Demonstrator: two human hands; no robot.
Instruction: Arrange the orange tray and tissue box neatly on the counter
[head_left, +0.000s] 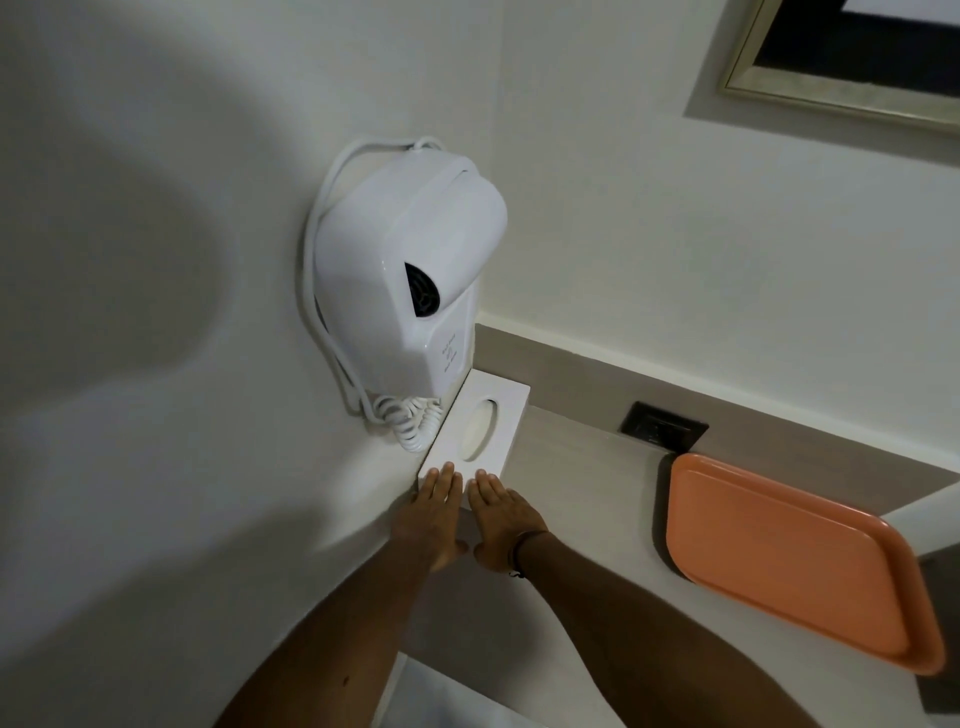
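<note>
- Tissue box (475, 434) sat on the counter (587, 499), its long left side against the wall, directly below the wall-mounted hair dryer (410, 280); the dryer's coiled cord (410, 421) lay just to the box's left.
- Left hand (431, 519) and right hand (501, 519) lay flat, fingers extended and unclenched, with fingertips resting on the box's near end; neither gripped anything, both only pressed or steadied.
- Orange tray (789, 566) lay flat on the counter well to the right of the box, untouched, its far right corner seeming to reach past the counter's edge.
- Box looked like a rigid white holder with an oval opening on top: probably light, stiff and smooth-sided, so likely to slide easily under a flat push. Squaring it would best be done by the near end or by pinching both long sides, away from the opening.
- Tray appeared to be thin, stiff plastic with a raised rim: light, possibly slippery, best taken by the rim on two opposite edges.
</note>
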